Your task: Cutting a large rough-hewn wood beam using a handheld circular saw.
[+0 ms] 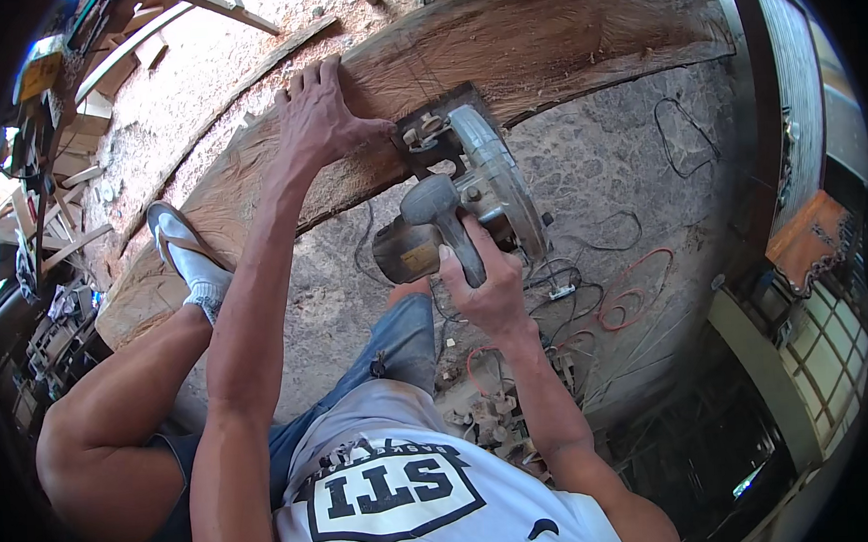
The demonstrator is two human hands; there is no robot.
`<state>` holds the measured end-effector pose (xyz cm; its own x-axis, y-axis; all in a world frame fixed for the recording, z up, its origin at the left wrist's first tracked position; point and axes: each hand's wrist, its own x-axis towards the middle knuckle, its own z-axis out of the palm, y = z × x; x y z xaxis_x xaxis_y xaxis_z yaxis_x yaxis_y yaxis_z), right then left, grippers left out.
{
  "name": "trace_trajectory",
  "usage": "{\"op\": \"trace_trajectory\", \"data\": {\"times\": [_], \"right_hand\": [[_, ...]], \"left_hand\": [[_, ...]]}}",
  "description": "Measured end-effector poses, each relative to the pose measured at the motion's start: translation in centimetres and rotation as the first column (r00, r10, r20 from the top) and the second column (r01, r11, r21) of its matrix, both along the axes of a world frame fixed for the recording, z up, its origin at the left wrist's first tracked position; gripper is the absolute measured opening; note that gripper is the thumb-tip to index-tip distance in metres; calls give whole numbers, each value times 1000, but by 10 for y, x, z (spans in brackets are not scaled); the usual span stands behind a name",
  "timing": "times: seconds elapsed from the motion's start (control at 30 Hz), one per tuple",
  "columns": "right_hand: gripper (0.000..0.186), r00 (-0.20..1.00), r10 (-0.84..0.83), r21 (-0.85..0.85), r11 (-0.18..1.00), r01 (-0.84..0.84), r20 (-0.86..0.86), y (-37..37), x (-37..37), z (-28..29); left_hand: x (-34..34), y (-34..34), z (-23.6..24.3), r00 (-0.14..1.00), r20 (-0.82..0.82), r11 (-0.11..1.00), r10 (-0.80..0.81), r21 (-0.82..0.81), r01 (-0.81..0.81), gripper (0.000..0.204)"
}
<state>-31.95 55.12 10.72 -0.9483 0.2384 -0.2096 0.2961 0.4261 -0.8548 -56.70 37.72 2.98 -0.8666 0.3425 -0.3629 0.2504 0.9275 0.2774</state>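
A grey circular saw [431,201] is gripped by its rear handle in my right hand [495,286]. Its dark base plate rests at the near edge of a long, wide wooden plank [540,39]. The round blade guard [495,162] faces right, and the blade itself is hidden. On the plank's upper face, left of the saw, my left hand [319,119] lies with fingers spread and thumb pointing at the base plate. Faint pencil-like lines cross the wood between the hand and the saw. My left foot, in a sock and flip-flop [183,238], presses on the plank's left part.
Black cables [590,303] and an orange cord [638,291] lie on the dusty concrete floor [594,157] right of my legs. Sawdust [194,88] and wood offcuts [63,214] cover the far left. A carved brown wooden piece [808,240] stands at the right.
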Motion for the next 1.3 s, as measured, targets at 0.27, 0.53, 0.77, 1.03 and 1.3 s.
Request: {"op": "trace_trajectory", "data": {"times": [0.27,0.53,0.77,1.03,1.3], "right_hand": [[51,997,2,-33,999,0,80,-3,-12,7],[51,998,15,-28,1000,-13,65,-5,-22,10],[51,997,13,-5,1000,-13,75,-6,-31,9],[52,998,46,12,999,-47,36,-7,-33,2],[53,998,55,-16,998,-55,3,-9,-42,0]], "left_hand": [[-1,-3,-4,1000,6,1000,-5,16,5,123],[-2,-7,-8,1000,-6,1000,2,19,-1,115],[-7,-5,-3,1000,17,1000,2,5,-2,105],[-9,-8,1,1000,23,1000,-8,-1,8,95],[-10,-11,-2,1000,6,1000,-24,0,24,85]]}}
